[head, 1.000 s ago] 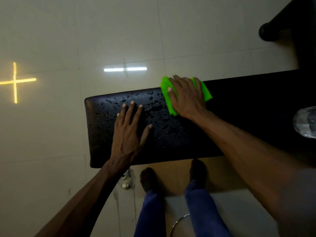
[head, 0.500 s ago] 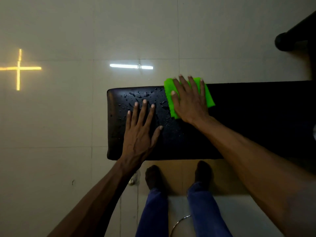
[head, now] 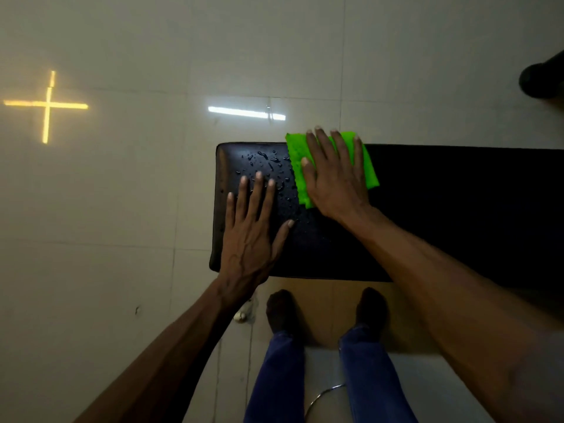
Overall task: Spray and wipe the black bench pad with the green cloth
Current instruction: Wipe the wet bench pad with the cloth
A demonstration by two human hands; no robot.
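The black bench pad runs from the middle of the view to the right edge, its left end beaded with water drops. A folded green cloth lies flat on the pad near its far edge. My right hand presses down on the cloth with fingers spread. Flat on the wet left end rests my left hand, palm down, fingers apart, holding nothing. The two hands are close side by side, with a narrow wet strip of pad between them.
Pale tiled floor surrounds the bench, with light reflections on it. My two feet in blue trousers stand just in front of the pad. A dark object sits at the upper right. A thin metal ring lies between my legs.
The view has shifted so the bench pad sits further right. My right hand with the cloth has come closer to my left hand. A clear object at the right edge has left the view.
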